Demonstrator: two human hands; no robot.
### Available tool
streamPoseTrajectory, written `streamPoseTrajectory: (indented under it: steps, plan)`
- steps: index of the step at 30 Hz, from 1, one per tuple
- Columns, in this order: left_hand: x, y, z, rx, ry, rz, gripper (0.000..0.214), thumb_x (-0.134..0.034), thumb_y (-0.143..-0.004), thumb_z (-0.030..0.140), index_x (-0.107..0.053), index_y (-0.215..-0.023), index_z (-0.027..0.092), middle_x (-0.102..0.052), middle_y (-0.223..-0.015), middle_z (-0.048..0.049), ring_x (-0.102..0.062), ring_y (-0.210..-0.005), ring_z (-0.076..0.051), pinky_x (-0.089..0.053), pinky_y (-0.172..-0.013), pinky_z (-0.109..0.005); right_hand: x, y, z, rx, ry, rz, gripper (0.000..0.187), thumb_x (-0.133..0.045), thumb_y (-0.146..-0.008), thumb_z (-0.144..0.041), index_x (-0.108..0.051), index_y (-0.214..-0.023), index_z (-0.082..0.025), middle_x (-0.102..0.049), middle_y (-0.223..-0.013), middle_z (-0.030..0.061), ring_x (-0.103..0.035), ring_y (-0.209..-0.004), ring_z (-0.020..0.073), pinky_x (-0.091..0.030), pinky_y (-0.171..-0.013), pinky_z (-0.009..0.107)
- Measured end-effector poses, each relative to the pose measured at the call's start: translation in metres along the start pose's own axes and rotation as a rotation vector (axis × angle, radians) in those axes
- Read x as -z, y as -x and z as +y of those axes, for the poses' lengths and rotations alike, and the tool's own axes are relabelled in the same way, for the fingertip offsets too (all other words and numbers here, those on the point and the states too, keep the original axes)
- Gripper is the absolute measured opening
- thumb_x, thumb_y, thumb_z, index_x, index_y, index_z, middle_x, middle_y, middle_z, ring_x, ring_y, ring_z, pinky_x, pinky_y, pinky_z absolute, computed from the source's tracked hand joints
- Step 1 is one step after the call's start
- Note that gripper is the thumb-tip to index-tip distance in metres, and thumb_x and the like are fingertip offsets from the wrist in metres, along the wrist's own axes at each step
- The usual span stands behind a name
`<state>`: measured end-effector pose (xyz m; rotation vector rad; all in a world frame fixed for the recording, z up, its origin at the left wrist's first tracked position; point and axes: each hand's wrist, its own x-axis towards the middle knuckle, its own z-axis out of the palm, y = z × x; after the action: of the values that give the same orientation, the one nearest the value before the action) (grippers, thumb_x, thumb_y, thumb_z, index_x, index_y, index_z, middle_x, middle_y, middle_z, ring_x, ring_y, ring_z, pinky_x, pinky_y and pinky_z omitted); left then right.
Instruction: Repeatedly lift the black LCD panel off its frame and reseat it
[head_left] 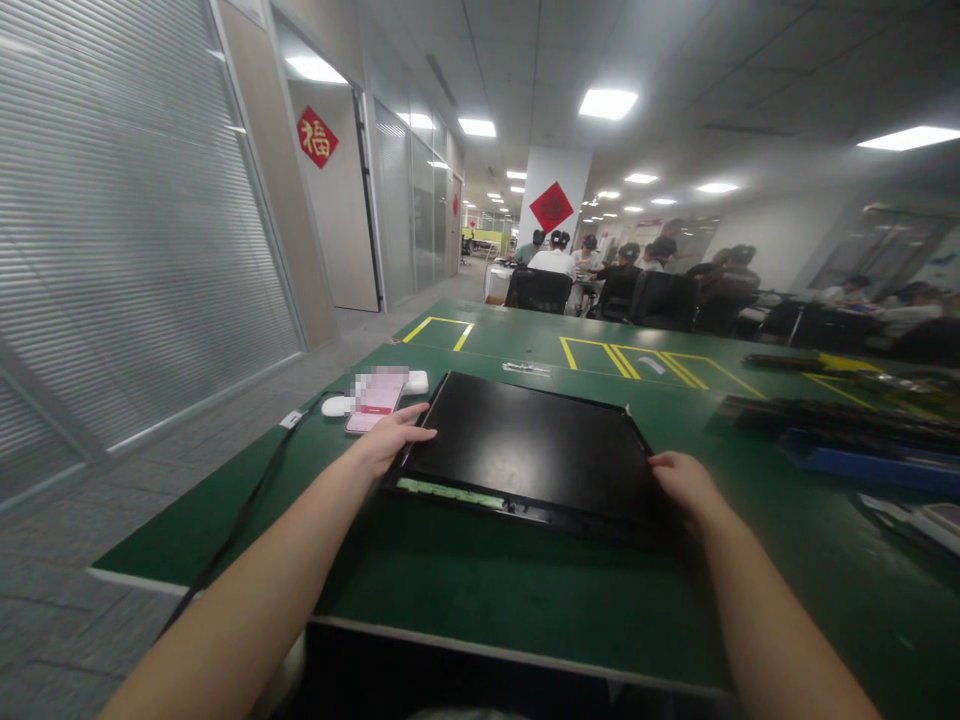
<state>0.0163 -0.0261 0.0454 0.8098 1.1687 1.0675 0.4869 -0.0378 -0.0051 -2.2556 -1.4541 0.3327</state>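
Note:
A black flat display panel (pixel 532 440) lies just over the green table, its dark glossy face up. Along its near edge runs a green circuit strip (pixel 450 492). My left hand (pixel 390 438) grips the panel's left edge, with thumb and forefinger showing at the rim. At the opposite side, my right hand (pixel 686 483) is closed on the right edge, thumb on top and the other fingers mostly hidden below. Whether the panel touches the table or is slightly lifted, I cannot tell.
Left of the panel lie a phone (pixel 375 400) and a white mouse-like object (pixel 335 406), near a black cable (pixel 259 490). Yellow tape outlines (pixel 600 358) mark the green table (pixel 510 580). A blue tray (pixel 862 465) with dark parts stands at right. Several people sit farther back.

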Motion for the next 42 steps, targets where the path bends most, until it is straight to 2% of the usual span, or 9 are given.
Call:
streamPoseTrajectory:
  steps: [3,11,15,20,26,32,36,38,42]
  plan:
    - [0.001,0.0,-0.001,0.012,-0.009,-0.019,0.092,-0.072,-0.066,-0.007,-0.04,-0.149,0.017,-0.075,-0.075,-0.0036,-0.072,-0.057,-0.021,-0.061,-0.057,-0.033,0.0,0.001,-0.001,-0.006,0.0,-0.003,0.034,-0.056,-0.071,-0.012,-0.078,-0.098,-0.015,-0.075,-0.102,0.012,-0.069,-0.094,0.0246,-0.051,-0.081,0.029]
    - [0.004,-0.002,-0.002,-0.002,-0.025,-0.057,0.086,-0.075,-0.062,-0.004,-0.049,-0.142,0.012,-0.077,-0.078,-0.0067,-0.073,-0.06,-0.023,-0.061,-0.055,-0.033,0.001,0.002,-0.001,-0.005,0.021,-0.001,0.033,-0.055,-0.075,-0.012,-0.077,-0.098,-0.016,-0.075,-0.102,0.0109,-0.068,-0.097,0.0238,-0.049,-0.08,0.027]
    - [0.004,-0.004,-0.003,-0.035,0.02,-0.071,0.083,-0.076,-0.062,-0.003,-0.053,-0.14,0.013,-0.078,-0.086,-0.008,-0.074,-0.063,-0.023,-0.061,-0.056,-0.032,0.0,0.0,-0.001,0.0,0.023,-0.022,0.033,-0.054,-0.076,-0.011,-0.076,-0.1,-0.014,-0.075,-0.103,0.0112,-0.068,-0.096,0.024,-0.048,-0.078,0.027]
    - [0.004,-0.005,-0.005,-0.059,0.088,-0.093,0.084,-0.076,-0.06,-0.004,-0.053,-0.139,0.011,-0.079,-0.089,-0.0104,-0.076,-0.075,-0.024,-0.062,-0.067,-0.031,-0.001,-0.002,0.001,0.007,0.023,-0.037,0.036,-0.052,-0.077,-0.011,-0.075,-0.105,-0.011,-0.073,-0.107,0.0135,-0.067,-0.099,0.0253,-0.048,-0.08,0.029]
    - [0.004,-0.003,-0.004,-0.054,0.095,-0.089,0.077,-0.076,-0.061,-0.002,-0.058,-0.135,0.014,-0.078,-0.098,-0.0109,-0.076,-0.085,-0.024,-0.061,-0.074,-0.031,-0.001,-0.002,0.001,0.0,0.0,-0.03,0.034,-0.054,-0.075,-0.011,-0.076,-0.101,-0.013,-0.074,-0.102,0.0127,-0.068,-0.094,0.0244,-0.049,-0.079,0.03]
    - [0.004,0.0,0.0,-0.145,0.08,-0.123,0.062,-0.079,-0.058,0.004,-0.069,-0.118,0.015,-0.074,-0.117,-0.012,-0.069,-0.109,-0.029,-0.057,-0.089,-0.033,-0.003,0.0,0.001,0.012,-0.035,0.014,0.032,-0.057,-0.07,-0.012,-0.077,-0.094,-0.016,-0.075,-0.096,0.0109,-0.069,-0.089,0.0231,-0.05,-0.078,0.029]
    - [0.004,0.002,0.001,-0.201,0.072,-0.136,0.065,-0.082,-0.058,0.01,-0.068,-0.121,0.016,-0.072,-0.122,-0.0128,-0.063,-0.121,-0.031,-0.055,-0.095,-0.035,-0.004,0.0,0.001,0.017,-0.05,0.02,0.029,-0.057,-0.072,-0.014,-0.077,-0.092,-0.016,-0.075,-0.095,0.0107,-0.069,-0.09,0.0231,-0.049,-0.078,0.029]
    - [0.003,0.003,0.002,-0.214,0.086,-0.164,0.069,-0.082,-0.058,0.011,-0.067,-0.124,0.017,-0.07,-0.125,-0.0127,-0.061,-0.122,-0.032,-0.055,-0.095,-0.036,-0.003,0.0,0.001,0.009,-0.068,0.011,0.031,-0.056,-0.074,-0.017,-0.076,-0.097,-0.015,-0.074,-0.099,0.0105,-0.068,-0.092,0.0228,-0.049,-0.078,0.029]
    - [-0.001,0.005,0.003,-0.255,0.124,-0.222,0.067,-0.082,-0.059,0.012,-0.067,-0.124,0.018,-0.068,-0.129,-0.0117,-0.063,-0.12,-0.032,-0.056,-0.094,-0.036,-0.002,-0.002,0.0,-0.016,-0.106,0.062,0.045,-0.055,-0.082,-0.029,-0.069,-0.12,-0.011,-0.073,-0.103,0.0133,-0.068,-0.093,0.0247,-0.049,-0.08,0.031]
